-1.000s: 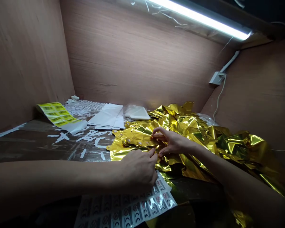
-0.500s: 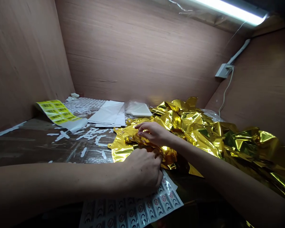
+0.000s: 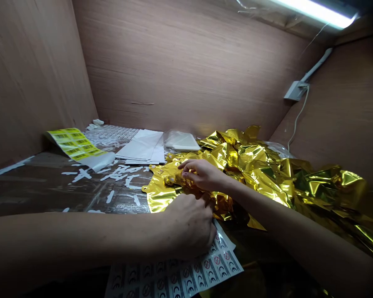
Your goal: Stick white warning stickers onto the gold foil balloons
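Watching remotely, I see gold foil (image 3: 251, 159) heaped on the tabletop (image 3: 49, 182); right hand (image 3: 202, 174) over its left part, left hand (image 3: 189, 225) at the sticker sheet (image 3: 209, 269), both curled (grips: can't tell).

Foil pile (image 3: 261, 159) at right, paper sheets (image 3: 141, 147) left of it, label sheet (image 3: 76, 145) farther left, sticker sheet (image 3: 202, 273) in front
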`<state>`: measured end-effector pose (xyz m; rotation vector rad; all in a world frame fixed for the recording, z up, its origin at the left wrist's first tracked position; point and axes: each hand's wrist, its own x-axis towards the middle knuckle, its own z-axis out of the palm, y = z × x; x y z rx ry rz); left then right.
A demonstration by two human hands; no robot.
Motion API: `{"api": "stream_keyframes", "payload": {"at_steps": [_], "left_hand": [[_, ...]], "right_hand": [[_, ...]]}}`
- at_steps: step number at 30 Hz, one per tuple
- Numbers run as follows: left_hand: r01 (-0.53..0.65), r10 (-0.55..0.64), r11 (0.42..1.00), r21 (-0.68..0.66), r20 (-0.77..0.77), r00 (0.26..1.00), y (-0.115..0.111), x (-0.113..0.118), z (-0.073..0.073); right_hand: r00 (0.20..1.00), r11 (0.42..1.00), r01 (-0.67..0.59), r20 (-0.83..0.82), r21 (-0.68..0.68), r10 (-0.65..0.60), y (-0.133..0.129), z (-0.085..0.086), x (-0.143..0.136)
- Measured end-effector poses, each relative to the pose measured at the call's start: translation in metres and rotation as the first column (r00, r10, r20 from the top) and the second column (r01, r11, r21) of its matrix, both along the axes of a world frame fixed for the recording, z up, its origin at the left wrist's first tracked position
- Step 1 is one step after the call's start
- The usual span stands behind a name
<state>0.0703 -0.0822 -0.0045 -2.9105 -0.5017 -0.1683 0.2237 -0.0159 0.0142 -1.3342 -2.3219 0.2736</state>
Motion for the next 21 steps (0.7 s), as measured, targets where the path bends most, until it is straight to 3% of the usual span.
{"api": "stream_keyframes", "payload": {"at_steps": [9, 16, 19, 21], "left_hand": [[0.015, -0.016, 1.000, 0.014, 0.009, 1.000, 0.002, 0.001, -0.006], [0.014, -0.014, 1.000, -0.001, 0.059, 0.998, 0.001, 0.000, -0.007], [0.031, -0.030, 0.999, -0.025, 0.066, 0.997, 0.002, 0.001, -0.005], [0.018, -0.015, 0.998, -0.063, 0.055, 0.998, 0.002, 0.001, -0.003]], "right_hand": [[0.998, 0.997, 0.022, -0.049, -0.073, -0.026, -0.004, -0.003, 0.000], [0.998, 0.998, 0.049, -0.027, -0.026, -0.050, 0.004, -0.004, -0.003], [0.989, 0.994, 0.104, -0.107, 0.017, -0.102, 0.007, 0.000, 0.000], [0.976, 0.995, 0.092, -0.196, -0.038, -0.097, 0.006, 0.004, 0.002]]}}
